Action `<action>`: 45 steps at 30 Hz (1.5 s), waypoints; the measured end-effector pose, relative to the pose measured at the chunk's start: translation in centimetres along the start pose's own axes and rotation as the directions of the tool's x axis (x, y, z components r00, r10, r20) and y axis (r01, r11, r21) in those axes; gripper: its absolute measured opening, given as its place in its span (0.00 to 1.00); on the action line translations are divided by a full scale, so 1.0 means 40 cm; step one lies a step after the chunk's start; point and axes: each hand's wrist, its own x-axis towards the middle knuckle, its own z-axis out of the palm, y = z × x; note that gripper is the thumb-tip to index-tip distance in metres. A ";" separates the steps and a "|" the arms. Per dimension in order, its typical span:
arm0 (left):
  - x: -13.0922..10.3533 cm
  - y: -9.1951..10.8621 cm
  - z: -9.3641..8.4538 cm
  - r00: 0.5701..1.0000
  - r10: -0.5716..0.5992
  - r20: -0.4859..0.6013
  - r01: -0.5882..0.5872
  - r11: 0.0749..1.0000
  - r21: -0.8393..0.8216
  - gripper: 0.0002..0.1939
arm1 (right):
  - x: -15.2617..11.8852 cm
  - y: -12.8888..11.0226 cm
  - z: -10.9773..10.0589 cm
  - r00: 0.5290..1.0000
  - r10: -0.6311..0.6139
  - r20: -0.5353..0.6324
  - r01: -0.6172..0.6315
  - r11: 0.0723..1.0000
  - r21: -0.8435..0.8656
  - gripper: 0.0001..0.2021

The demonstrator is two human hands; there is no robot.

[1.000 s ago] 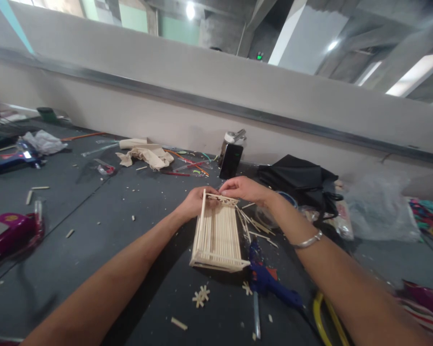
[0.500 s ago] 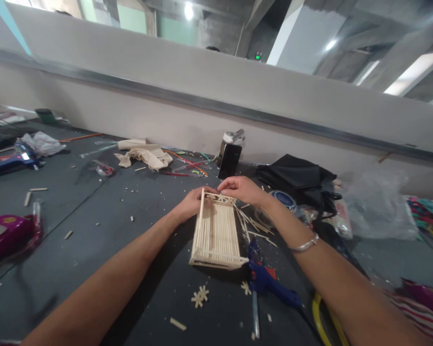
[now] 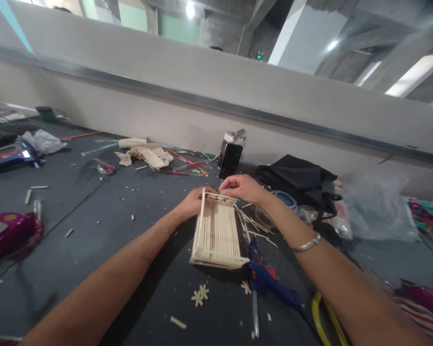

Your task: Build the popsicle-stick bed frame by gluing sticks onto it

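A small frame of pale wooden sticks [image 3: 220, 230] with raised ends stands on the dark table. My left hand [image 3: 195, 201] is closed on its far left corner, fingers partly behind the far rail. My right hand [image 3: 240, 187] is pinched just above the far rail; whatever lies between its fingertips is too small to make out. Star-shaped stick pieces [image 3: 200, 295] lie in front of the frame, with another star [image 3: 246, 287] to their right. A blue glue gun [image 3: 274, 287] rests at the frame's near right corner.
Loose sticks [image 3: 258, 226] lie right of the frame. Behind are a phone [image 3: 231, 160] propped upright, beige cloth [image 3: 147, 155] and a black bag [image 3: 296, 178]. A magenta tool [image 3: 9, 235] sits at the left. Clear plastic [image 3: 377, 206] and a yellow loop [image 3: 319, 319] are at the right.
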 end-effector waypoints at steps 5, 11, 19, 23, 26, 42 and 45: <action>0.001 -0.006 0.010 0.998 0.030 -0.051 -0.033 0.998 -0.060 0.15 | -0.003 0.012 0.007 1.000 0.000 -0.025 0.001 0.999 0.034 0.11; 0.001 -0.003 0.021 0.994 0.029 -0.106 -0.038 0.995 -0.088 0.13 | -0.012 0.020 0.010 0.998 0.005 -0.064 -0.001 0.998 0.059 0.11; 0.001 0.002 0.022 0.993 0.006 -0.119 -0.014 0.997 -0.071 0.12 | -0.069 0.004 0.010 0.999 -0.043 -0.024 0.041 0.996 -0.085 0.14; 0.003 -0.004 0.023 0.993 -0.016 -0.118 0.004 0.995 -0.098 0.13 | -0.079 -0.001 0.027 0.995 -0.063 -0.083 0.045 0.977 -0.209 0.09; 0.004 -0.008 0.022 0.993 -0.024 -0.119 0.009 0.993 -0.121 0.14 | -0.077 0.000 0.038 0.987 -0.097 -0.125 0.062 0.964 -0.260 0.07; 0.008 -0.018 0.019 0.988 0.037 -0.153 -0.046 0.998 -0.051 0.13 | -0.083 0.008 0.061 0.962 -0.154 -0.226 0.080 0.948 -0.306 0.07; 0.007 -0.014 0.019 0.988 0.037 -0.151 -0.045 0.998 -0.053 0.13 | -0.086 0.007 0.057 0.966 -0.146 -0.212 0.081 0.954 -0.288 0.08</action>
